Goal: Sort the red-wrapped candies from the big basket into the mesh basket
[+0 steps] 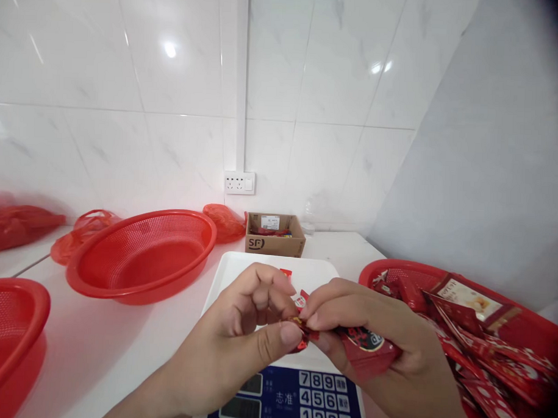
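Both hands meet above the white pan (231, 271) of a digital scale with a blue keypad panel (285, 410). My left hand (251, 330) pinches the edge of a red packet between thumb and forefinger. My right hand (370, 334) is closed around that red packet (370, 352), which has a dark round label with white characters. The two sets of fingertips almost touch at the packet's end. Behind the fingers, small red-and-white packets (299, 300) show on the pan, partly hidden.
At the right, a red basket (396, 266) holds many red packets. Two red baskets (141, 283) (15, 291) stand at the left. A cardboard box (275, 245) with packets sits behind the scale, near red plastic bags (224, 222) and the tiled wall.
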Available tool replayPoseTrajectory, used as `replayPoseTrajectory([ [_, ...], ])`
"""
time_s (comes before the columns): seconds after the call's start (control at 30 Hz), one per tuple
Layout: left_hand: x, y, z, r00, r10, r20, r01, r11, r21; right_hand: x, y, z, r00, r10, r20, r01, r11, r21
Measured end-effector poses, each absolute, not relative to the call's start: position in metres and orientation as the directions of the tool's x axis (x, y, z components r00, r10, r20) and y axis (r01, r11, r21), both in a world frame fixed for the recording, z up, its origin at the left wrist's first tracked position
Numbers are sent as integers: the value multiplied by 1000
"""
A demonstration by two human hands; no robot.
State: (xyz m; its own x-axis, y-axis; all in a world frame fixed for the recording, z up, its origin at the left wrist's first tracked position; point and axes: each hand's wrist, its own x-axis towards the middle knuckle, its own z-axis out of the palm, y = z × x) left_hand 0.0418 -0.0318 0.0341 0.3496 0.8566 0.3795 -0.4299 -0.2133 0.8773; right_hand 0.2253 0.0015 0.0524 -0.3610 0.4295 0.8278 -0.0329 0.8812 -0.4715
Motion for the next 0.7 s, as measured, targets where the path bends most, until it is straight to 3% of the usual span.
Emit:
replayPoseTrajectory([
  [0.37,46,-32,32,330,851,408,-545,-181,819,224,3,52,-349,443,826,-31,876,-482],
  [0.7,41,-38,30,295,864,407,-276,-331,902,225,0,56,-272,514,814,-9,844,-536],
])
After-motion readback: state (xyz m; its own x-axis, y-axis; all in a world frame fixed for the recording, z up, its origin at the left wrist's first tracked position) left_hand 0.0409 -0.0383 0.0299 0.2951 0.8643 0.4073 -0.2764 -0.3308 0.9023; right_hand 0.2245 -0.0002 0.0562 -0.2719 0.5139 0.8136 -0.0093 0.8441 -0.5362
